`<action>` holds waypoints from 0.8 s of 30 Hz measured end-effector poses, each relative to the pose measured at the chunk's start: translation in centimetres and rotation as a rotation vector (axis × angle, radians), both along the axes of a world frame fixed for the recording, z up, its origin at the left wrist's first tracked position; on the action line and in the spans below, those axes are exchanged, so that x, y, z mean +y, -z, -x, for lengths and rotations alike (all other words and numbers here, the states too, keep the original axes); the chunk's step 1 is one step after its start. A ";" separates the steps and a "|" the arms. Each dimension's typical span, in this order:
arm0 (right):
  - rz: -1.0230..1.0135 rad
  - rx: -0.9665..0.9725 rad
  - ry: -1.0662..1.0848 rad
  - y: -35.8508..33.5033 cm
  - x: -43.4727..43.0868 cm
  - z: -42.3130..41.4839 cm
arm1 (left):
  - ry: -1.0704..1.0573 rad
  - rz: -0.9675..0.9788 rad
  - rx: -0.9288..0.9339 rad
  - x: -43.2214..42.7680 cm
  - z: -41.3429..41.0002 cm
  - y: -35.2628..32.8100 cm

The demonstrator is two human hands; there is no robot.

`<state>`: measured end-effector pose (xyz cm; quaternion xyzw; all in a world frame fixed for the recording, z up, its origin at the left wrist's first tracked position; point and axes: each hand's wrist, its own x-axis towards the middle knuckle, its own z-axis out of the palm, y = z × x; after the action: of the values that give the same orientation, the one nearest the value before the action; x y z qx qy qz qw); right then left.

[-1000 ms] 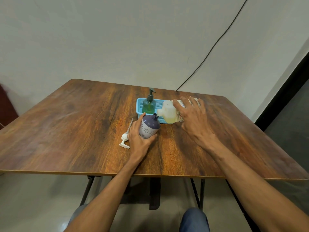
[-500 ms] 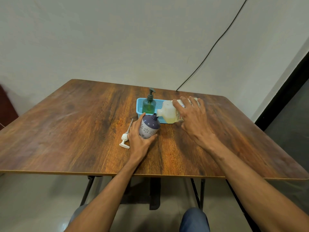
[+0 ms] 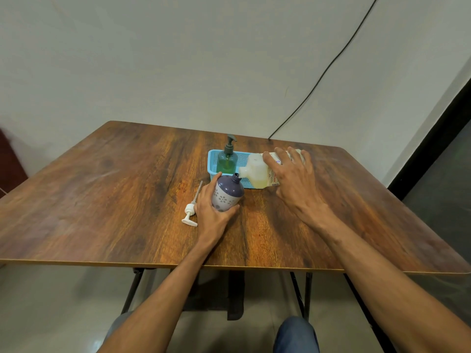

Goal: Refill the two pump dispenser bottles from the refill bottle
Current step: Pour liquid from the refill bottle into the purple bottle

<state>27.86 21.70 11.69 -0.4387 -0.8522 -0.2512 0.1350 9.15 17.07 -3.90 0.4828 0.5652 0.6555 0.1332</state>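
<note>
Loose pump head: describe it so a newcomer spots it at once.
On the wooden table, look just left of the left hand gripping the purple bottle. The loose pump head lies flat there: small, white, thin dip tube pointing away, the only pump not on a bottle.

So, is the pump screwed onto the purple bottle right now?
No, the white pump lies on the table beside the purple bottle, whose neck is open.

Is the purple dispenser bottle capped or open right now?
Open. The purple bottle, gripped by the left hand, shows a bare neck; a white pump lies on the table beside it.
</note>
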 end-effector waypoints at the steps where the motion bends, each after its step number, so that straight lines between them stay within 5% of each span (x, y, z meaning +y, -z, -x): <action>1: -0.001 -0.004 0.001 0.0 0.0 0.0 | -0.001 0.002 0.001 0.0 0.0 0.0; 24: -0.018 -0.036 0.010 -0.4 -0.2 0.2 | 0.003 0.005 -0.015 -0.3 -0.1 -0.2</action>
<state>27.63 21.55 12.09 -0.4370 -0.8499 -0.2675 0.1225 9.21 16.73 -3.69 0.4784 0.5649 0.6577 0.1396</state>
